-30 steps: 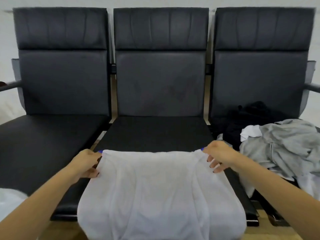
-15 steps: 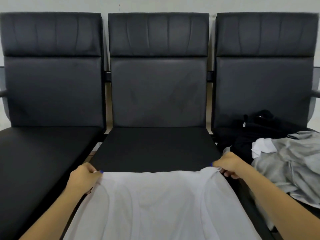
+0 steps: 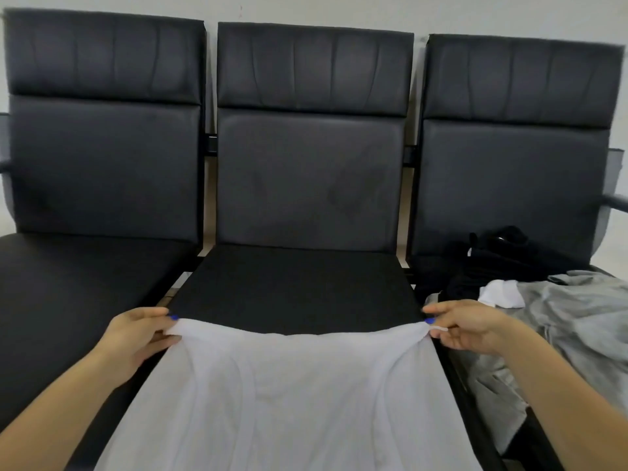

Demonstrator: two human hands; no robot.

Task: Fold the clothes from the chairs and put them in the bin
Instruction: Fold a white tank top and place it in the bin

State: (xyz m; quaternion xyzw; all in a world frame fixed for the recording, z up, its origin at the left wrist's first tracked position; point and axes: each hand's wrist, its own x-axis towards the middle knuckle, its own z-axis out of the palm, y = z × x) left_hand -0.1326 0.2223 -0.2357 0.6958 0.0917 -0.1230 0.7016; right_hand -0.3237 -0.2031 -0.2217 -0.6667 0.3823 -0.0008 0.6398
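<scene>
A thin white garment [image 3: 292,399] lies spread over the front half of the middle chair's seat [image 3: 292,283] and runs out of the frame at the bottom. My left hand [image 3: 136,338] pinches its far left corner. My right hand [image 3: 462,324] pinches its far right corner. The far edge sags a little between the two hands. On the right chair lies a heap of clothes: a grey garment [image 3: 571,321], a white piece [image 3: 499,294] and black clothing [image 3: 492,253] behind them. No bin is in view.
Three black padded chairs stand side by side against a pale wall. The left chair's seat [image 3: 68,283] carries nothing. A metal armrest [image 3: 616,202] juts out at the far right.
Both hands have drawn the white garment's far edge back toward me, uncovering more of the middle seat. The view has moved in closer and tilted slightly.
</scene>
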